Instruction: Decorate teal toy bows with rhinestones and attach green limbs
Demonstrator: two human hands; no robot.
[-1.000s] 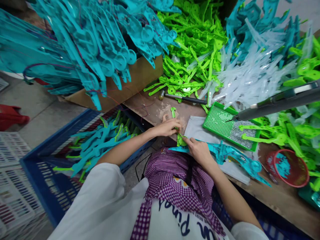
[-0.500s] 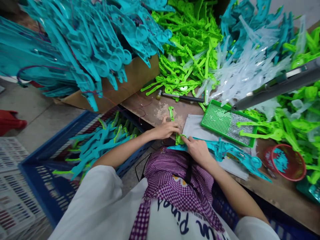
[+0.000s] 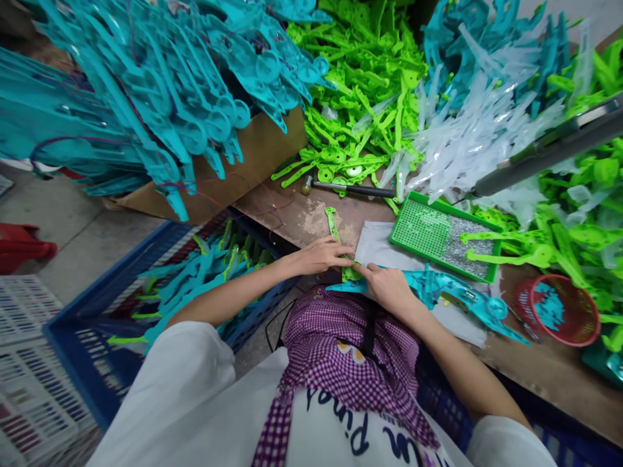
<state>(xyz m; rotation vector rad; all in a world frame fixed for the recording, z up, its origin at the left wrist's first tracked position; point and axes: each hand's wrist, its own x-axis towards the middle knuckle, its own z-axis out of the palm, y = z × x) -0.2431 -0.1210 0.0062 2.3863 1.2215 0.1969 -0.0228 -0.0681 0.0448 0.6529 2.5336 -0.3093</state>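
Along the table's front edge lies a long teal plastic part (image 3: 455, 290), shaped like half a toy gun shell. A lime-green plastic arm (image 3: 331, 222) meets its left end, jutting away from me past my fingers. My left hand (image 3: 318, 255) is closed on the green arm, its fingertips pressed near the joint. From the other side, my right hand (image 3: 389, 287) pinches the round green end and rests over the teal shell. Fingers hide the exact contact between the two parts. Under the shell is a pale grey cloth (image 3: 372, 240).
A green tray (image 3: 423, 230) of small metal pieces sits behind the shell. A black-handled hammer (image 3: 355, 189) lies before the lime-green pile (image 3: 370, 97). A powered driver (image 3: 545, 149) hangs at right, above a red basket (image 3: 584, 318). A blue crate (image 3: 87, 350) stands at left.
My left hand's fingers have flattened and shifted slightly over the joint. The driver's tip sits a little farther right in view. Both hands stay at the same parts.
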